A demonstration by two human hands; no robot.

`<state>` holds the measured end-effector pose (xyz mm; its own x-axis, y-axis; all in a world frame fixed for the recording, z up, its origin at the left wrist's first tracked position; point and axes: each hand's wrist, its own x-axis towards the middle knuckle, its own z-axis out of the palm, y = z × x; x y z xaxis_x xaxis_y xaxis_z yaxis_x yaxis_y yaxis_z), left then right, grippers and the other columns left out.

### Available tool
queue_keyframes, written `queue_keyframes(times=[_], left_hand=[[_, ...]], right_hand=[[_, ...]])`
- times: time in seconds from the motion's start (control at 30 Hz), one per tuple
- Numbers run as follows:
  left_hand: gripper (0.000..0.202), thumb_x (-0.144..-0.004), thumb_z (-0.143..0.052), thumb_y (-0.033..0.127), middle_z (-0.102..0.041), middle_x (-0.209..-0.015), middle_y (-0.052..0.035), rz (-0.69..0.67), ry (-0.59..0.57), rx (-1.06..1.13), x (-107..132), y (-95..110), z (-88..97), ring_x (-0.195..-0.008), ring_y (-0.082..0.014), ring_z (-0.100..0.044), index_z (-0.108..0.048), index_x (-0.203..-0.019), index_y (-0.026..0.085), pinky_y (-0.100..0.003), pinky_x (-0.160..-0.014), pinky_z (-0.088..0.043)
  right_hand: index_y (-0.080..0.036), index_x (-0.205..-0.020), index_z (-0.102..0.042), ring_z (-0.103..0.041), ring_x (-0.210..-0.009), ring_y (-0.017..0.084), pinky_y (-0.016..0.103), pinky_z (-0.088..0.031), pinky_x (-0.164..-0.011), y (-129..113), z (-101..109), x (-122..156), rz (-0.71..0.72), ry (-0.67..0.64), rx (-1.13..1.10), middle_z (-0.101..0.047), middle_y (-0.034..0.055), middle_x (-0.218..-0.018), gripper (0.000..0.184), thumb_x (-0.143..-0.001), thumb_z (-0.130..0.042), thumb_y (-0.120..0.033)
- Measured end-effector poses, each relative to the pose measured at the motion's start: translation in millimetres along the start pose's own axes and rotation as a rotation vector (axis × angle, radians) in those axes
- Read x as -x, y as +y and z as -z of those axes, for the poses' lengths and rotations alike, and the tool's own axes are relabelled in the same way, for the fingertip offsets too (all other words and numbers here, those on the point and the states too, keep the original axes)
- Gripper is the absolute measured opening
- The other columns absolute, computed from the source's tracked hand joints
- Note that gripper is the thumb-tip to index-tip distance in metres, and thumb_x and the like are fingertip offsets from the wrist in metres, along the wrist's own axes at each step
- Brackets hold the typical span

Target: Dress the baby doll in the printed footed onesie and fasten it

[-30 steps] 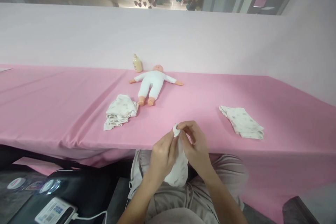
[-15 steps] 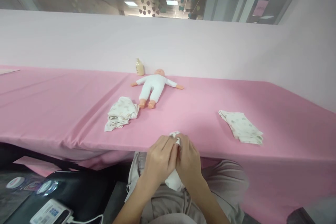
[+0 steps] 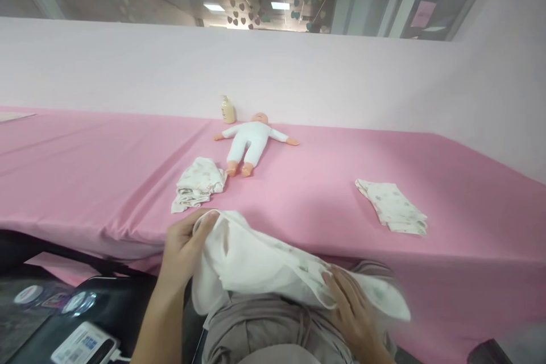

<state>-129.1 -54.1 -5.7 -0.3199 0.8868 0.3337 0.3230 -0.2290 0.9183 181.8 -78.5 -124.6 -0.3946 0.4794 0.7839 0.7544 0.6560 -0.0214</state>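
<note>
A white cloth with a faint green print (image 3: pixel 264 264) is stretched over my lap, in front of the table edge. My left hand (image 3: pixel 183 244) pinches its upper left edge between thumb and fingers, and the cloth hangs in loose folds below. My right hand (image 3: pixel 352 304) lies on the right part of the cloth, fingers stretched along it and slightly blurred; its thumb is hard to make out. One end of the cloth reaches past this hand to the right. Whether the cloth is a garment cannot be told.
On the pink tablecloth (image 3: pixel 298 193) a doll in white (image 3: pixel 249 139) lies face up, with a pump bottle (image 3: pixel 227 110) behind it. A crumpled printed cloth (image 3: pixel 199 182) lies left, a folded one (image 3: pixel 392 207) right. Lower left is a white device (image 3: pixel 85 344) with a cable.
The white cloth, bunched between both hands before, is now spread out wide. My left hand has moved left and my right hand right and down, so they are far apart.
</note>
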Motion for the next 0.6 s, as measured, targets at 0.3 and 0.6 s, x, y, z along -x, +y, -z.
queue_keyframes(times=[0.3, 0.6], left_hand=[[0.016, -0.078, -0.062, 0.034, -0.056, -0.067, 0.0024, -0.234, 0.107, -0.292, 10, 13, 8.7, -0.063, -0.0113, -0.049, -0.071, -0.078, 0.021, -0.022, -0.057, -0.039], [0.010, -0.072, -0.070, 0.034, -0.066, -0.078, -0.0001, -0.302, -0.015, -0.335, 11, 10, 34.9, -0.071, -0.0156, -0.059, -0.072, -0.078, 0.026, -0.024, -0.062, -0.045]], right_hand=[[-0.021, -0.095, -0.071, -0.067, -0.089, 0.025, 0.030, -0.056, -0.075, -11, 29, 7, -0.830, -0.075, -0.624, -0.071, 0.0096, -0.097, 0.027, -0.082, -0.054, -0.037], [-0.022, -0.083, -0.070, -0.065, -0.086, 0.024, 0.029, -0.054, -0.072, 18, 63, -10, -0.885, 0.075, -0.530, -0.071, 0.0072, -0.089, 0.016, -0.074, -0.061, -0.031]])
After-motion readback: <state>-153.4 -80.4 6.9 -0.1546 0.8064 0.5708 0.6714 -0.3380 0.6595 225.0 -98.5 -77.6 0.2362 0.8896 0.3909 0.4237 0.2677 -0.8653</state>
